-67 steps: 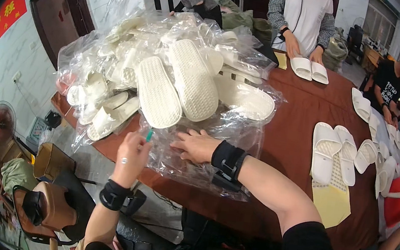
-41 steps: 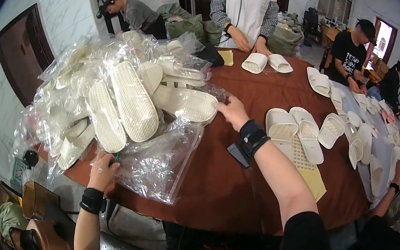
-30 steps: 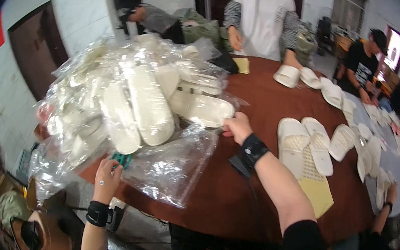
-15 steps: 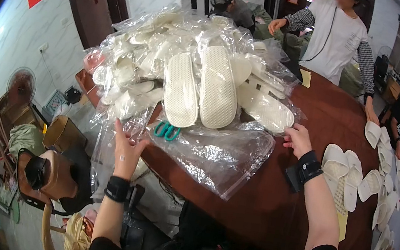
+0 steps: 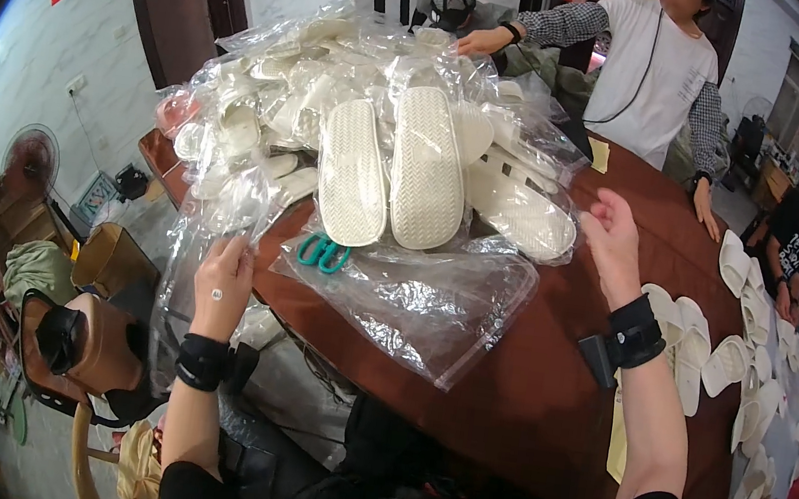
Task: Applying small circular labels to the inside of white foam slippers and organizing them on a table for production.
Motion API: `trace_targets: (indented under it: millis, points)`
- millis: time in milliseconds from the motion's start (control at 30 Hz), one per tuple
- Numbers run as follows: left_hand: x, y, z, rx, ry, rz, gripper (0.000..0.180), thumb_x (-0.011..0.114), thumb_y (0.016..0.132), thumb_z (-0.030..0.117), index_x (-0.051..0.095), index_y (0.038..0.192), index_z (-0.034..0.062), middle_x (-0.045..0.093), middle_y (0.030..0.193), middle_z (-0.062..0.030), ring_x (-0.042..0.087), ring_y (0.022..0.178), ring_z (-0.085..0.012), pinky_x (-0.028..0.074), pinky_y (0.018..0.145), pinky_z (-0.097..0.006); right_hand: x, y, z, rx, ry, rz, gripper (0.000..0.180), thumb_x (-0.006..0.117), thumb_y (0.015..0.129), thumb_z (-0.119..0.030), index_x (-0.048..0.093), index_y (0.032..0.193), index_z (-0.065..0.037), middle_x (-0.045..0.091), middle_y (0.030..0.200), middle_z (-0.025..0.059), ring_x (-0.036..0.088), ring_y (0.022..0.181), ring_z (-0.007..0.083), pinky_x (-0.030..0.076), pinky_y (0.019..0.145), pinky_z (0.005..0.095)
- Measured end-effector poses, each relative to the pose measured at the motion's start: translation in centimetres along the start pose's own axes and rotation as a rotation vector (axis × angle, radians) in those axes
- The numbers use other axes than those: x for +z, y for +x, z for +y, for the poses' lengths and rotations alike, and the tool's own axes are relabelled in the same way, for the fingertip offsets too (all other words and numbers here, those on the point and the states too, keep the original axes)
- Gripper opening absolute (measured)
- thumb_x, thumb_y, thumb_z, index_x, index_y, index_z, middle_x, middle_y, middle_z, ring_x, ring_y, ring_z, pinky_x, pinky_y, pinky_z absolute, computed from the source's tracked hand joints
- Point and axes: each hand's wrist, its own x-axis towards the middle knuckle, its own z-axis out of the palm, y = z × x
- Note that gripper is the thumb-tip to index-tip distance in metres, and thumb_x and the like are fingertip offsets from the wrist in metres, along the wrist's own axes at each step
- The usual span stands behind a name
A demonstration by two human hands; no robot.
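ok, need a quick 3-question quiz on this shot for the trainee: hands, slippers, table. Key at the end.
1. True or false: in the picture, the teal looped handles lie closer to the left hand than to the right hand.

2. Multiple choice: what colour is the tablecloth?
A. Green
B. Brown
C. White

3. Fill the gap: at the front of the slipper pile, the two central slippers turn their textured ____ toward the camera.

Key:
1. True
2. B
3. soles
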Motion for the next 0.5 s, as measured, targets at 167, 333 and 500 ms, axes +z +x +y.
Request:
trace_targets:
  millis: [167, 333, 500]
  points:
    - [-2.5, -1.5, 7.2, 0.558, -0.011, 0.077, 0.027, 0.066, 0.070, -0.004, 0.067, 0.096, 0.0044, 0.061, 0.089, -0.0130, 0.063, 0.079, -0.0319, 0.050, 0.064, -0.040, 4.7, -3.4, -11.6, -0.375, 0.063, -0.191, 0.050, 0.071, 0.082, -0.012, 0.051, 0.127, 0.000, 0.059, 0.118, 0.0119, 0.058, 0.106, 0.0206, 0.047, 0.089, 0.0331]
    - [-0.1, -5.6, 10.0, 0.882, -0.173, -0.021, 0.027, 0.071, 0.071, 0.010, 0.066, 0.097, 0.0070, 0.061, 0.098, -0.0121, 0.063, 0.089, -0.0273, 0.053, 0.071, -0.039, 4.5, -6.2, -17.4, -0.625, 0.039, -0.385, 0.057, 0.075, 0.083, -0.021, 0.050, 0.130, 0.000, 0.058, 0.124, 0.0124, 0.055, 0.115, 0.0221, 0.043, 0.096, 0.0351]
    - [0.6, -8.1, 10.8, 1.047, -0.290, -0.012, 0.032, 0.070, 0.075, 0.009, 0.065, 0.106, 0.0067, 0.062, 0.110, -0.0181, 0.062, 0.106, -0.0336, 0.053, 0.088, -0.047, 6.0, -7.1, -16.7, -0.273, 0.043, -0.913, 0.065, 0.076, 0.082, -0.028, 0.050, 0.134, 0.001, 0.059, 0.126, 0.0133, 0.056, 0.116, 0.0191, 0.043, 0.097, 0.0327]
